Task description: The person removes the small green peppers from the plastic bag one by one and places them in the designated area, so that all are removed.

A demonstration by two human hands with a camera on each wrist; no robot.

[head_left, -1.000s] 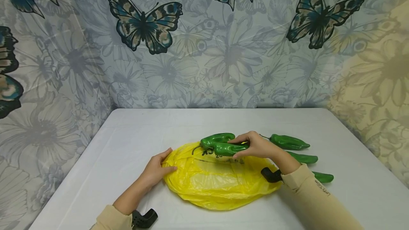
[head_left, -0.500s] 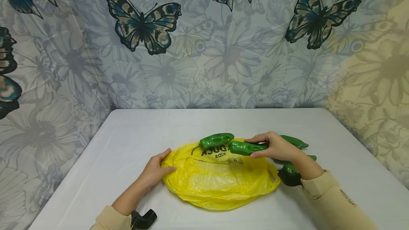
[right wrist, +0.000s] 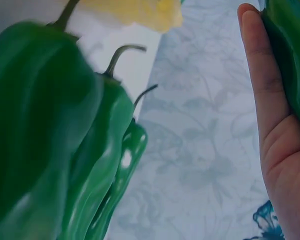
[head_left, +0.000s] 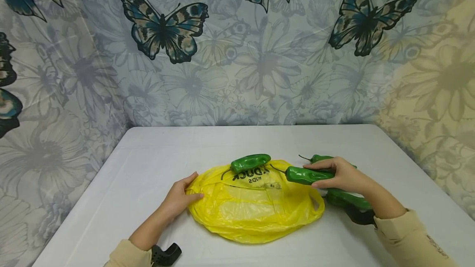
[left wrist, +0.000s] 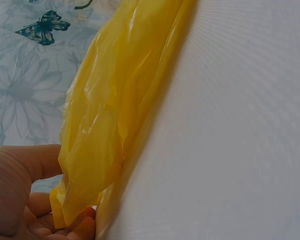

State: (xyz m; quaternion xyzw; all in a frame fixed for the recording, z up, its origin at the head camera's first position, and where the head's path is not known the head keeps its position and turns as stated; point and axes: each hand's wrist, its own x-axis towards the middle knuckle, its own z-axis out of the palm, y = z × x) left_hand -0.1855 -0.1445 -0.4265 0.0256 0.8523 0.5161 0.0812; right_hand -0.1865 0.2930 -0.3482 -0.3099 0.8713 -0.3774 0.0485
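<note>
A yellow plastic bag (head_left: 256, 215) with black print lies across the middle of the table. At its left end my left hand (head_left: 179, 199) holds the edge; in the left wrist view the thumb and fingers sit on either side of the plastic (left wrist: 107, 105). My right hand (head_left: 349, 176) grips a green pepper (head_left: 304, 175), its stem pointing left over the bag's right part. Another green pepper (head_left: 250, 162) lies along the bag's back edge. In the right wrist view, the held pepper (right wrist: 297, 55) shows at the upper right, beside my straight finger.
Right of the bag, several green peppers lie side by side, including a back one (head_left: 317, 158) and a front one (head_left: 345, 198), partly hidden by my right hand and its wrist camera (head_left: 360, 214). All rest on a white table (head_left: 178, 147) before a butterfly-patterned cloth backdrop (head_left: 200, 85).
My right hand has moved right with the pepper, away from the one on the bag's back edge. The bag's print and right handle hole are now uncovered. My left hand has stayed put.
</note>
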